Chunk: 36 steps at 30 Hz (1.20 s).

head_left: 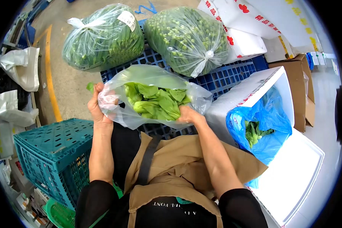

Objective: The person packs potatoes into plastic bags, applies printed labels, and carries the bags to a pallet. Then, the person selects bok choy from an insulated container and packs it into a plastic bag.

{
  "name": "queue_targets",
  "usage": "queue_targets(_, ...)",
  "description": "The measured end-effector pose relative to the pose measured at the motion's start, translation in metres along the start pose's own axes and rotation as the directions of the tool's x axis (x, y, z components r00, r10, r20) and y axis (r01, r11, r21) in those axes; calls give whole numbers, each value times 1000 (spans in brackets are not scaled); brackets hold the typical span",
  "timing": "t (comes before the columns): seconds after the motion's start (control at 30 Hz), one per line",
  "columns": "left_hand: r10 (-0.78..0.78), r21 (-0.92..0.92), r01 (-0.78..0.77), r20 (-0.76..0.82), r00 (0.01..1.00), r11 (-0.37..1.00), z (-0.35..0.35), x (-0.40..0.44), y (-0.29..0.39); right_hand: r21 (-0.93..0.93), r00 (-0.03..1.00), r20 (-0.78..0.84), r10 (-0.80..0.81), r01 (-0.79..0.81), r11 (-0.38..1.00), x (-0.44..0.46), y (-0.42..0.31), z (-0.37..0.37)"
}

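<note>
A clear plastic bag [140, 74] is spread open in front of me, with bok choy [159, 102] lying inside it. My left hand [98, 104] is closed on the bag's left side, and some fingers show blurred through the film. A small green leaf [90, 87] sticks out beside those fingers. At the right end of the bag's mouth, my right hand [190, 114] is closed against the bok choy, its fingertips hidden among the leaves. To the right, a blue plastic bag [260, 125] lines a white foam box [250, 85] and holds more greens [256, 133].
Two tied bags of green stalks [102, 41] rest on a blue pallet [216, 81] ahead. A teal crate [55, 140] stands at left, with a green basket [59, 212] below. A foam lid [292, 171], cardboard box [302, 83] and printed foam boxes [247, 43] are at right.
</note>
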<state>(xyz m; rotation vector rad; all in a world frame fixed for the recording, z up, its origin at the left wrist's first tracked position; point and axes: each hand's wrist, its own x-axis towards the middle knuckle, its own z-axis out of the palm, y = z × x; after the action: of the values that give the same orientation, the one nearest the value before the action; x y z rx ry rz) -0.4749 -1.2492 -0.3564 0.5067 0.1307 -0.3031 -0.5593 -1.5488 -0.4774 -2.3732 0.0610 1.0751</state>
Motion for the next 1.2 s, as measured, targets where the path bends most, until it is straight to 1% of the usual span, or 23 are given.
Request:
queue_targets(0.03,-5,-32,6,27,1000,999,-3,-1,1,-74,988,125,94,-85,994,10,18,6)
queue_targets(0.07,-7,-64,10,54,998,998,-4,-1,1,-154,991,82,110,-96,983,17,35,12)
queue_targets(0.1,26,-3,-26,-27,999,1000,-2,-2,-1,-233,992,39,120,-108,967,21,48,15)
queue_targets(0.13,21,-31,-22,-28,999,999,0,-3,-1,-308,992,-4,127,-122,944,26,60,17)
queue_targets(0.23,22,-123,-24,-18,1000,992,1,-5,3,-466,991,42,128,-94,880,3,41,-30)
queue_targets(0.33,22,-233,-9,55,998,972,-7,-1,7,-669,997,-19,80,-72,740,-40,17,-66)
queue_targets(0.37,42,-181,-34,38,998,983,-3,-2,5,-713,985,124,123,2,701,-40,18,-75)
queue_targets(0.47,-8,-245,43,141,990,969,-6,1,4,-799,973,209,100,111,591,-56,12,-75)
queue_targets(0.57,-2,-75,7,60,998,997,2,-3,3,-708,1000,28,-13,29,706,-34,5,-57)
queue_targets(0.6,-13,-63,17,66,998,998,1,-2,2,-697,992,-56,-113,43,716,-26,5,-46)
queue_targets(0.67,-36,-41,39,79,996,998,-1,-1,-1,-680,927,-223,-302,74,729,-13,9,-13)
queue_targets(0.7,-43,-41,46,69,997,998,-1,-1,0,-645,911,-232,-341,119,755,-6,12,-1)
queue_targets(0.73,-19,-27,19,-8,1000,999,3,-2,-1,-609,892,-244,-380,164,776,3,15,10)
queue_targets(0.77,7,-12,-8,-86,996,1000,9,-4,-3,-596,849,-316,-425,171,785,6,11,10)
queue_targets(0.8,34,3,-34,-166,986,999,12,-5,-4,-564,879,-295,-375,157,810,7,11,7)
queue_targets(0.87,25,20,-22,-171,985,1000,12,-5,-4,-496,930,-245,-275,123,859,5,5,-12)
queue_targets(0.9,18,30,-13,-174,985,999,11,-6,-3,-522,923,-262,-282,110,846,-2,-7,-25)
queue_targets(1.0,-70,14,70,31,997,997,1,-5,-1,-571,893,-299,-337,115,813,-19,-52,-39)
queue_targets(1.07,-78,21,78,40,996,997,1,-3,-2,-579,884,-355,-304,47,814,7,-65,-7)
queue_targets(1.1,-83,24,82,48,995,996,2,-3,-4,-617,849,-419,-321,-8,787,26,-57,20)
queue_targets(1.13,-57,23,58,-60,997,998,7,-3,-5,-650,809,-480,-339,-68,757,44,-45,46)
queue_targets(1.17,-35,25,39,-168,985,999,12,-4,-7,-702,805,-476,-355,-105,704,52,-38,60)
queue_targets(1.2,-18,28,27,-266,964,999,16,-5,-11,-632,824,-474,-310,-73,772,59,-36,67)
